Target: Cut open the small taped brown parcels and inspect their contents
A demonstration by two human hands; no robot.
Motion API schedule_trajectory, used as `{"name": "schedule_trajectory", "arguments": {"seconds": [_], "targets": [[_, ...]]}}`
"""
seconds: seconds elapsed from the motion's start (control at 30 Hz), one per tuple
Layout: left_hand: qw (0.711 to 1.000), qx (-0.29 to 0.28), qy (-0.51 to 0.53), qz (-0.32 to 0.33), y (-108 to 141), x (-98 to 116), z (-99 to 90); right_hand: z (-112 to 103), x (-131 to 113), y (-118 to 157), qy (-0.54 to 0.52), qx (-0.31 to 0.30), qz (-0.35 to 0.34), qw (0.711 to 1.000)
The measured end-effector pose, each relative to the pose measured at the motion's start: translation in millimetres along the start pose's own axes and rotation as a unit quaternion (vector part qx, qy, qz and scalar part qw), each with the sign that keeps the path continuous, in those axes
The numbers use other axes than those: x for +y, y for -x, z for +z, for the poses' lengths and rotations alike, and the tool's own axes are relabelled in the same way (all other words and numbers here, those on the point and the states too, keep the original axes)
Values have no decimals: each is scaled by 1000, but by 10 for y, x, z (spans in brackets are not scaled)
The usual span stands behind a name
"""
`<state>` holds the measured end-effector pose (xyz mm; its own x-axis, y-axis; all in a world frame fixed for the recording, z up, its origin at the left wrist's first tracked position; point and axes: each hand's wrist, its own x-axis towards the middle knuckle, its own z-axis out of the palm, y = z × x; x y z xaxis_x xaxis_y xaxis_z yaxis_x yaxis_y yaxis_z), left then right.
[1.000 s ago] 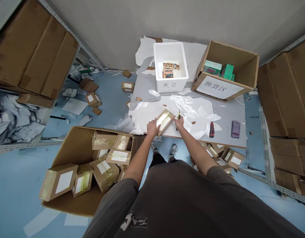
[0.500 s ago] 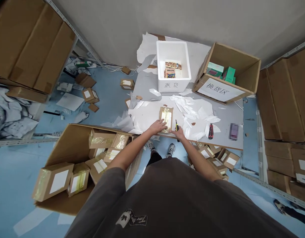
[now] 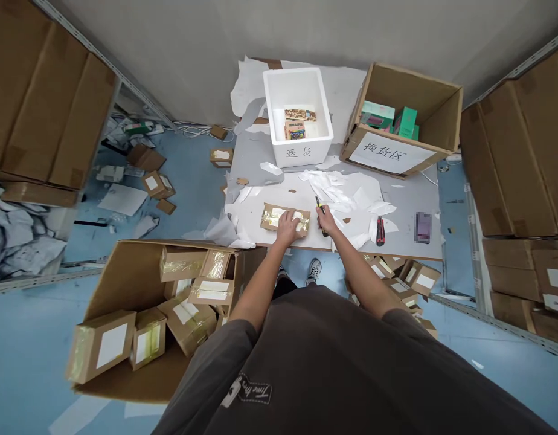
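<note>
We have our left hand (image 3: 288, 228) over a small brown cardboard box with shiny clear tape and a white label (image 3: 270, 219). The box lies lengthwise from left to right near the front edge of the table with a white and grey top (image 3: 408, 208). Our left fingers touch its upper side, right of its middle; we cannot tell whether they close around it. Our right hand (image 3: 326, 219) is just beside the box's right end, wrapped narrowly around a slim yellow-and-black cutter (image 3: 319, 206), its tip pointing toward the back of the table.

Torn white paper scraps (image 3: 331, 187) lie behind and to the right of our hands. Farther right are a red-and-black tool (image 3: 380, 232) and a pixelated purple rectangular object (image 3: 423, 228). At the back, we see a white foam box (image 3: 301, 155) with small printed packets (image 3: 295, 129) inside, and to its right an open brown carton with a handwritten white sign (image 3: 412, 164), holding green boxes (image 3: 404, 122). At our left, below the table, a large open brown carton (image 3: 125, 272) holds taped parcels (image 3: 110, 347).
</note>
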<state>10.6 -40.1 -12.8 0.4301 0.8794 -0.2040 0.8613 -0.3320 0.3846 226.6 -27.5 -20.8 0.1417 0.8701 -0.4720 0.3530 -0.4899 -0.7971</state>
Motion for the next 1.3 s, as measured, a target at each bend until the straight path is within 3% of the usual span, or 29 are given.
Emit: {"name": "schedule_trajectory", "arguments": {"seconds": [0.1, 0.17, 0.3, 0.4, 0.5, 0.6, 0.7, 0.83, 1.0, 1.13, 1.3], "targets": [[1000, -11, 8, 7, 8, 21, 44, -174, 161, 303, 49, -120, -16, 991], [1000, -23, 12, 0, -22, 14, 61, -251, 215, 410, 135, -166, -41, 976], [999, -34, 3, 4, -80, -7, 76, -277, 134, 327, 297, -180, -85, 934], [999, -41, -6, 3, -83, -5, 68, -293, 4, 181, 359, -186, -103, 909], [999, -47, -8, -2, -75, 22, 47, -370, -78, 120, 319, -231, -62, 917], [998, -59, -20, -9, -79, 61, 17, -416, -89, 157, 194, -295, 43, 935], [997, -72, -29, -19, -84, 89, -15, -374, -50, 235, 74, -335, 127, 931], [997, -76, -22, -25, -86, 108, -43, -269, 33, 341, -14, -342, 165, 925], [997, -67, -17, -27, -70, 137, -51, -149, 171, 499, -31, -375, 139, 916], [997, -75, 17, -18, -44, 56, -104, -166, 308, 603, -41, -318, 119, 940], [997, -46, 52, -42, -134, -152, -202, -441, 415, 631, 45, -234, 91, 967]]}}
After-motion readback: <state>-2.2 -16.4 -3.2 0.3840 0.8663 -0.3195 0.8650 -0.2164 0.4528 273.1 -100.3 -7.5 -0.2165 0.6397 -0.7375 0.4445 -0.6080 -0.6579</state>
